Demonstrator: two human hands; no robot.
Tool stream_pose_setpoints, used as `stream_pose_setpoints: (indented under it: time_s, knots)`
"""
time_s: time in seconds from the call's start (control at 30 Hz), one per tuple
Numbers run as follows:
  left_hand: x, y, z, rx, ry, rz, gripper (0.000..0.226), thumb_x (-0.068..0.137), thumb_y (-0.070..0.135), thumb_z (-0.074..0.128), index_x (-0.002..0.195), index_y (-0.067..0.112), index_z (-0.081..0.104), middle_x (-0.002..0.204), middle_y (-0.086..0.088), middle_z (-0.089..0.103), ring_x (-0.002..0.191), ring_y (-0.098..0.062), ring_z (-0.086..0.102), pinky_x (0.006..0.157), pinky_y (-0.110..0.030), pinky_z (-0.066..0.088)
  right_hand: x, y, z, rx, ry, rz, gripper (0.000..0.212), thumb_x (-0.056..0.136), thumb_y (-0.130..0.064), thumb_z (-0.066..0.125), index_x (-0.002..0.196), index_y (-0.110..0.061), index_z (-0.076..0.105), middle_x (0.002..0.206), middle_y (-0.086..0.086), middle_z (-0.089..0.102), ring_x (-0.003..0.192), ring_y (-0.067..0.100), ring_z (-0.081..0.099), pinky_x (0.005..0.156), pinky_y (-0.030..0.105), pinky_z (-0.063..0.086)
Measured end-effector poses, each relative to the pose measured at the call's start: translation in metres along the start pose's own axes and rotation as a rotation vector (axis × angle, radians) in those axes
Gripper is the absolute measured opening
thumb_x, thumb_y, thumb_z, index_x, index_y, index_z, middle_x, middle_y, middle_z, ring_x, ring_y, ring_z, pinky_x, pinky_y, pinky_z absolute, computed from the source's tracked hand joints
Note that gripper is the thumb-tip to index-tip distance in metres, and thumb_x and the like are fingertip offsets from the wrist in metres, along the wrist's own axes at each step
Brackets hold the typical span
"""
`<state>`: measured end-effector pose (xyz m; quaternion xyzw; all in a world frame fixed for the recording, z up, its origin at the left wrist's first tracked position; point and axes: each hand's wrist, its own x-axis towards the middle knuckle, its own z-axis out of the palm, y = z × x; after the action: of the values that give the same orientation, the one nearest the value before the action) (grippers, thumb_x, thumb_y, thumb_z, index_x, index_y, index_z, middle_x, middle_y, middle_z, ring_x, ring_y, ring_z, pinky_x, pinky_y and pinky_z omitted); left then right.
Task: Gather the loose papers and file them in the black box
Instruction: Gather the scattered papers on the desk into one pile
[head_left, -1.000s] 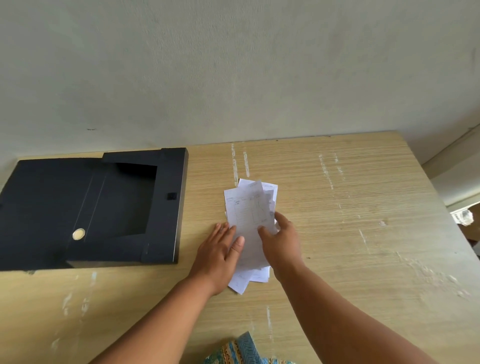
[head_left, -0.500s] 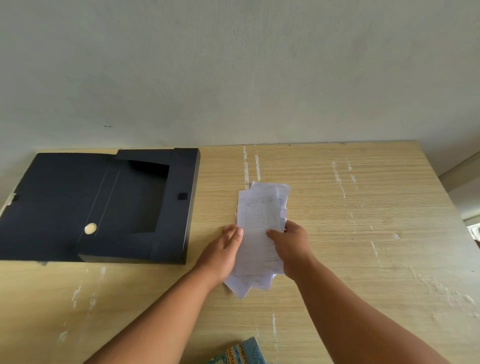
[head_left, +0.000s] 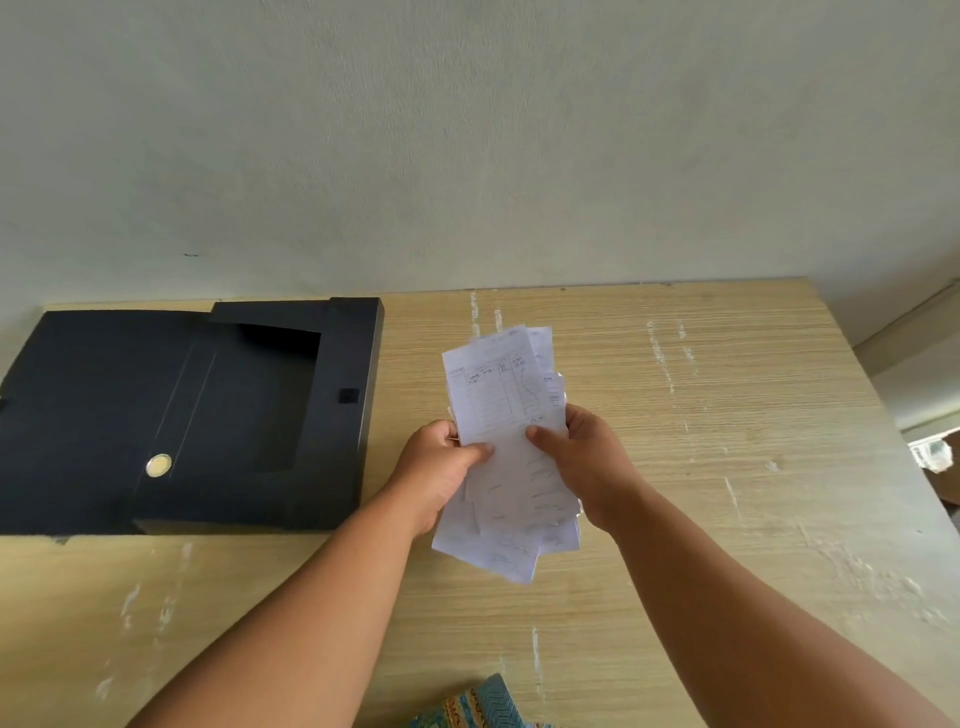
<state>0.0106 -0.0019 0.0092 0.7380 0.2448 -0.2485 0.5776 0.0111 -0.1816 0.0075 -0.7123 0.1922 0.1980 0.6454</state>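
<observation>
A stack of several white papers with printed tables and handwriting is lifted off the wooden table, uneven at its edges. My left hand grips its left side, thumb on top. My right hand grips its right side, thumb pressed on the top sheet. The black box lies open on the table to the left of the papers, its flap with a round metal snap spread out toward the left.
The wooden table has white scuff marks and butts against a pale wall. Its right edge runs diagonally at the far right. A patterned blue cloth shows at the bottom edge.
Both hands closed on the papers' sides and raised the stack off the table; a second ago the hands lay flat on the sheets.
</observation>
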Motion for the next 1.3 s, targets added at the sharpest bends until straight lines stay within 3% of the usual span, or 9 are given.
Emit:
stream_pose_setpoints:
  time_s: [0.23,0.37,0.5,0.67,0.8,0.93,1.07,1.2,1.3]
  knots:
    - [-0.003,-0.027,-0.003,0.133,0.153,-0.031,0.013,0.09,0.01,0.072,0.1,0.017,0.069,0.098,-0.002,0.077,0.088,-0.024,0.074,0.082,-0.043,0.062,-0.001,0.011,0.014,-0.48,0.139,0.061,0.021,0.079,-0.039,0.053,0.071,-0.032,0.071,0.092,0.002,0.06,0.086,0.026,0.052,0.076,0.039,0.046]
    - [-0.016,-0.028,0.0,0.207,0.211,-0.029,0.006,0.088,0.016,0.065,0.084,0.011,0.065,0.079,0.001,0.069,0.067,-0.02,0.065,0.056,-0.03,0.047,-0.018,0.022,0.03,-0.754,0.114,0.147,0.039,0.091,-0.038,0.056,0.127,-0.027,0.065,0.139,0.004,0.043,0.135,0.027,0.034,0.105,0.047,0.04]
    - [-0.025,-0.026,0.006,0.056,0.21,-0.131,0.026,0.095,0.023,0.054,0.074,0.009,0.051,0.063,0.0,0.044,0.056,-0.018,0.04,0.054,-0.028,0.028,-0.029,0.029,0.04,-0.716,0.094,0.108,0.048,0.095,-0.032,0.054,0.141,-0.019,0.05,0.147,0.007,0.039,0.14,0.029,0.027,0.1,0.038,0.039]
    - [-0.023,-0.034,0.006,-0.031,0.142,-0.153,0.052,0.079,0.04,0.047,0.105,-0.001,0.066,0.083,-0.008,0.064,0.075,-0.023,0.058,0.069,-0.037,0.041,-0.029,0.029,0.042,-0.639,0.112,0.054,0.047,0.093,-0.028,0.055,0.139,-0.017,0.05,0.136,0.01,0.053,0.12,0.03,0.05,0.096,0.036,0.045]
    - [-0.026,-0.034,0.004,-0.118,0.123,-0.171,0.043,0.081,0.045,0.047,0.09,0.006,0.065,0.087,-0.007,0.066,0.077,-0.025,0.061,0.071,-0.037,0.042,-0.027,0.026,0.038,-0.57,0.117,0.044,0.048,0.092,-0.028,0.059,0.138,-0.019,0.05,0.129,0.008,0.06,0.091,0.023,0.063,0.073,0.032,0.05]
    - [-0.026,-0.029,0.004,-0.197,0.129,-0.183,0.048,0.099,0.053,0.046,0.115,0.016,0.073,0.113,-0.005,0.077,0.104,-0.027,0.071,0.081,-0.037,0.05,-0.025,0.025,0.037,-0.527,0.115,0.074,0.053,0.09,-0.035,0.063,0.138,-0.018,0.048,0.108,0.003,0.072,0.098,0.026,0.069,0.083,0.041,0.058]
    - [-0.015,-0.032,0.008,-0.262,0.16,-0.189,0.089,0.07,0.087,0.038,0.128,0.026,0.07,0.121,-0.002,0.075,0.111,-0.028,0.07,0.104,-0.05,0.052,-0.023,0.027,0.038,-0.672,0.125,0.071,0.059,0.089,-0.045,0.06,0.139,-0.017,0.046,0.118,0.0,0.068,0.123,0.025,0.052,0.102,0.044,0.045]
    - [-0.031,-0.016,0.007,-0.352,0.122,-0.24,0.068,0.1,0.073,0.024,0.098,0.023,0.071,0.097,-0.006,0.078,0.093,-0.026,0.073,0.09,-0.041,0.056,-0.024,0.03,0.047,-0.864,0.156,-0.012,0.056,0.091,-0.047,0.057,0.137,-0.015,0.051,0.135,0.004,0.059,0.139,0.026,0.037,0.108,0.043,0.037]
    - [-0.03,-0.019,0.005,-0.382,0.095,-0.257,0.075,0.1,0.074,0.017,0.117,0.023,0.069,0.11,-0.009,0.078,0.101,-0.028,0.074,0.091,-0.044,0.057,-0.029,0.032,0.056,-0.846,0.154,-0.047,0.058,0.092,-0.043,0.06,0.139,-0.012,0.044,0.145,0.008,0.042,0.137,0.028,0.036,0.106,0.041,0.04]
